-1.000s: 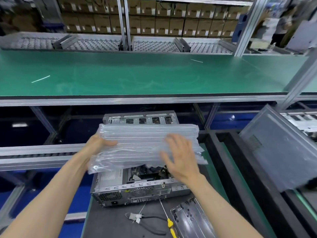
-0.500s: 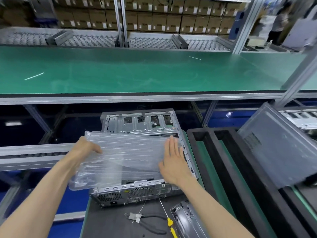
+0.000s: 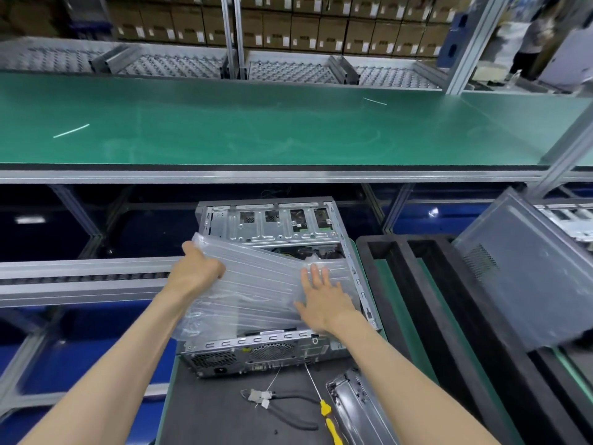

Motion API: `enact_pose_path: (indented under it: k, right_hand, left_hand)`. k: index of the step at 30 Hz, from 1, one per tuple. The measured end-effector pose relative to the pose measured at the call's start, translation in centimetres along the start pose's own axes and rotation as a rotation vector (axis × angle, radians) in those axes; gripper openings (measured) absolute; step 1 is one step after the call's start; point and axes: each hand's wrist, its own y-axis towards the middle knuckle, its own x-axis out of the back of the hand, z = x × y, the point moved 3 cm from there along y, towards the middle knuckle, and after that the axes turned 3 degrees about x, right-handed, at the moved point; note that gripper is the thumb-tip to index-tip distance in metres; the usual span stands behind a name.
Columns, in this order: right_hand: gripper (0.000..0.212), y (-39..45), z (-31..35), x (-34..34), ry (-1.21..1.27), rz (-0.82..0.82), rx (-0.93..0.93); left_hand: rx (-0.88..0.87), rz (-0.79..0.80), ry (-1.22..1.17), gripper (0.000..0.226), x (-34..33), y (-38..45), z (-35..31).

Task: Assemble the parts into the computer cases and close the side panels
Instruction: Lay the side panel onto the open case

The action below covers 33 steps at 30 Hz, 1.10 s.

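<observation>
One open grey metal computer case (image 3: 276, 348), lying on its side on a dark mat (image 3: 218, 412), its open side facing up and its ported rear panel toward the viewer; taken here as the landmark.

One clear ribbed air-cushion plastic sheet (image 3: 256, 290), lying tilted across the case's opening, its left edge overhanging the case's left wall, its right part down inside the case.

Two bare hands, both on the sheet. Left hand (image 3: 198, 270): at the sheet's upper left corner, fingers curled over the edge, gripping it. Right hand (image 3: 324, 300): laid flat on the sheet's right part inside the case, fingers straight and close together, pressing down.

One row of drive bays at the case's far end, uncovered by the sheet; four square cut-outs counted there.

One pair of black-handled pliers (image 3: 288, 409), on the mat just in front of the case's rear panel.

One yellow-handled screwdriver (image 3: 329, 419), beside the pliers to the right, its thin shaft pointing toward the case.

One grey bezel-like part (image 3: 356, 409), right of the screwdriver, cut off by the lower frame edge.

One black foam tray (image 3: 417, 284) with long slots, directly right of the case.

One grey metal side panel (image 3: 526, 271) with a vent grille, leaning tilted over the tray, well right of the case.

One long green work surface (image 3: 256, 130), beyond and above the case.

Cardboard boxes (image 3: 288, 30), many, stacked in rows behind the green surface; count uncertain.
</observation>
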Motion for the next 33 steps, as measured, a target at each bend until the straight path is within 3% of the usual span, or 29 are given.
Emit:
enact_pose_path:
  k: [4,7,10,14,19,22,26,30,33]
  right_hand:
    - [0.079,0.7,0.4,0.4,-0.038,0.041,-0.032]
    - [0.087,0.6,-0.3,0.9,-0.048,0.061,-0.011]
    - [0.093,0.2,-1.2,0.4,-0.028,0.070,0.040]
    - [0.104,0.2,-0.4,0.1,0.029,0.032,0.100]
    - [0.108,0.5,1.2,0.4,-0.020,-0.005,0.108]
    - [0.097,0.5,1.7,0.6,-0.079,0.023,0.096]
    - [0.078,1.1,3.0,1.2,-0.262,0.048,0.091]
    - [0.071,1.8,3.4,1.2,-0.348,0.023,0.100]
    - [0.070,1.6,3.1,0.9,-0.353,0.011,0.125]
  left_hand:
    - [-0.057,-0.016,0.025,0.073,-0.6,0.2,-0.8]
    - [-0.100,-0.112,0.051,0.084,-0.9,0.4,-1.4]
    - [-0.095,-0.219,0.173,0.079,-1.5,0.6,-2.6]
    - [-0.116,-0.310,0.412,0.054,-2.8,0.6,-4.8]
    - [-0.350,-0.453,1.033,0.046,-5.6,-1.1,-6.4]
    - [-0.300,-0.296,1.049,0.052,-7.5,-2.0,-7.6]
    - [-0.303,0.109,0.730,0.095,-7.7,-2.9,-8.1]
    - [-0.358,0.382,0.303,0.078,-5.1,-3.3,-5.5]
    - [-0.408,0.418,0.240,0.083,-5.3,-3.4,-4.2]
